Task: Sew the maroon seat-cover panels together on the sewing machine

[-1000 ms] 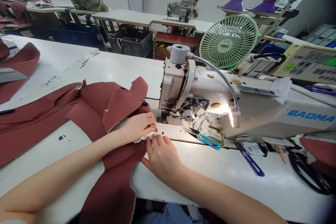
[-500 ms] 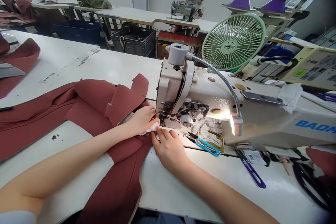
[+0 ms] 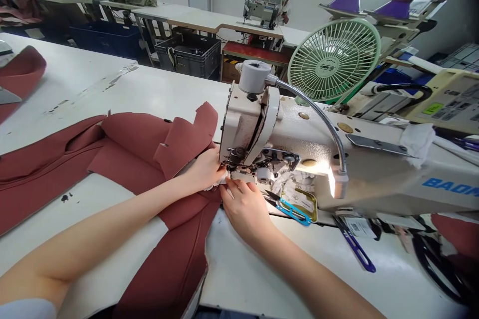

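Rust-red cloth (image 3: 138,159) lies spread across the white table (image 3: 262,269) and runs up under the needle end of a cream sewing machine (image 3: 299,144), where we work with both hands close together. Our left hand (image 3: 204,172) rests on the cloth, its fingers bunched at the presser foot over a small white scrap (image 3: 219,184); we cannot tell whether it pinches anything. Our right hand (image 3: 245,207) lies flat and spread, its fingertips on the machine bed just beside the left. A lit gooseneck lamp (image 3: 337,184) shines on a tin (image 3: 303,204) beside the needle. A green fan (image 3: 334,60) stands behind the machine.
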A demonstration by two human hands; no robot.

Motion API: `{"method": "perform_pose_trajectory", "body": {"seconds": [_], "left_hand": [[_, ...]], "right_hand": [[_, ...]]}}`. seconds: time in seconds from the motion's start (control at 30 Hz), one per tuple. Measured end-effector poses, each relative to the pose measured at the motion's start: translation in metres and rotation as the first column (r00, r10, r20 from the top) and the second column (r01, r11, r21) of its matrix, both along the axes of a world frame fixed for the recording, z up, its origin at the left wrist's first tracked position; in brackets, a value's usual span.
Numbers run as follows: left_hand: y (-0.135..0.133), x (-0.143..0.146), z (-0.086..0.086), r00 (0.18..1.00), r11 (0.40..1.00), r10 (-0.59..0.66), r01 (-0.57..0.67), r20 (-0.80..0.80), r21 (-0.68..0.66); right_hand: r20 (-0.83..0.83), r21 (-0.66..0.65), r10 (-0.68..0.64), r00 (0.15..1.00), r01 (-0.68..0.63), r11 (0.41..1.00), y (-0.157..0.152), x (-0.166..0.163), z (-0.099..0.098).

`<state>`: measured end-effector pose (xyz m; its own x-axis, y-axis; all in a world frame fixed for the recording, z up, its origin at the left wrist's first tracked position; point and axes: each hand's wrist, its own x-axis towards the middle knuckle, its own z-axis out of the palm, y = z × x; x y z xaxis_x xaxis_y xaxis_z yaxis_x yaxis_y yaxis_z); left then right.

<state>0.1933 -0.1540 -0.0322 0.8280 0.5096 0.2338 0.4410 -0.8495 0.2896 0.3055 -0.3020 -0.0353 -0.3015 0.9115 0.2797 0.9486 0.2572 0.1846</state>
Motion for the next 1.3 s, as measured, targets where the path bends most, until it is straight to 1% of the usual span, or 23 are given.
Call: {"method": "perform_pose_trajectory", "body": {"seconds": [0.1,0.23,0.43,0.63,0.73,0.87,0.97,1.07,1.13,1.2,1.23,1.3], "left_hand": [[-0.003,0.0,0.005,0.999,1.0,-0.009,0.01,-0.031,0.005],[-0.005,-0.001,0.009,0.998,1.0,-0.018,0.019,-0.066,0.008],[0.0,0.003,0.005,0.997,1.0,0.002,-0.002,-0.081,0.007],[0.0,0.003,0.008,0.996,1.0,0.026,-0.025,-0.081,0.005],[-0.005,0.001,0.009,0.996,0.999,0.037,-0.037,-0.085,0.002],[-0.008,0.003,0.004,0.993,0.998,0.062,-0.062,-0.099,0.003],[-0.007,0.004,0.004,0.992,0.997,0.074,-0.074,-0.105,0.007],[-0.012,-0.009,0.014,0.995,1.0,0.006,-0.005,-0.1,0.013],[-0.02,-0.026,0.024,0.991,0.997,-0.075,0.078,-0.111,0.018],[-0.03,-0.044,0.032,0.976,0.988,-0.143,0.151,-0.163,0.037],[-0.034,-0.051,0.033,0.97,0.984,-0.154,0.168,-0.191,0.062],[-0.04,-0.057,0.033,0.962,0.98,-0.132,0.164,-0.238,0.117]], "right_hand": [[-0.012,-0.002,0.0,1.0,0.0,1.0,-0.001,0.0,0.001],[-0.034,-0.016,0.008,0.999,-0.009,1.0,-0.002,0.0,-0.003],[-0.033,0.016,0.021,0.999,-0.021,1.0,0.002,0.003,-0.01],[-0.021,0.047,0.024,1.0,-0.023,0.999,0.003,0.0,-0.009],[-0.008,0.027,0.025,1.0,-0.025,0.999,0.0,-0.004,-0.006],[-0.008,-0.03,0.013,1.0,-0.013,0.999,-0.002,-0.006,-0.005],[-0.011,-0.025,0.005,1.0,-0.006,1.0,-0.001,-0.004,-0.006],[-0.023,-0.027,0.0,1.0,-0.001,1.0,0.0,-0.002,-0.007],[-0.027,-0.029,-0.011,1.0,0.01,1.0,-0.002,-0.003,-0.007],[-0.034,-0.042,-0.022,0.999,0.021,0.999,-0.007,-0.006,-0.005],[-0.042,-0.054,-0.022,0.999,0.02,0.998,-0.01,-0.009,-0.003],[-0.063,-0.075,-0.019,0.998,0.014,0.997,-0.016,-0.015,0.0]]}}
